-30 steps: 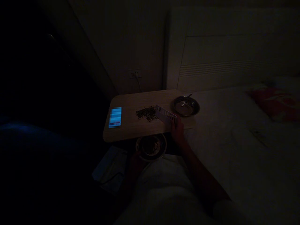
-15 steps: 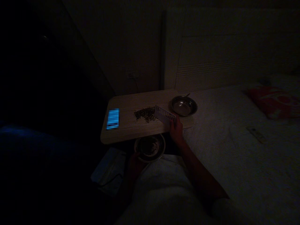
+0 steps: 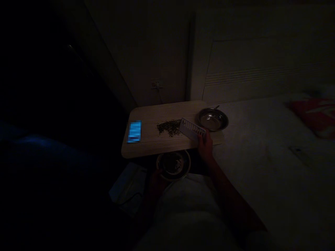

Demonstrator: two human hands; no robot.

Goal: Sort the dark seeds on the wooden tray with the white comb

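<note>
The room is very dark. My right hand [image 3: 206, 145] grips a flat white slotted card or scraper [image 3: 192, 128], which stands on edge on a small wooden table [image 3: 149, 144] just right of a pile of small dark bits [image 3: 169, 127]. My left hand [image 3: 156, 175] is barely visible below the table edge, holding a metal bowl [image 3: 173, 164] with some dark material in it. A second, empty-looking metal bowl [image 3: 213, 119] sits at the table's right end beside the scraper.
A phone with a lit blue screen [image 3: 134, 131] lies on the table's left part. A bed with pale cover [image 3: 261, 146] and a red pillow [image 3: 314, 113] lies to the right. A wall socket [image 3: 157, 84] is behind. A pale object [image 3: 128, 188] lies on the floor.
The view shifted slightly, so everything sits a bit further right in the picture. My right hand and the scraper stay beside the pile; the bowl stays under the table edge.
</note>
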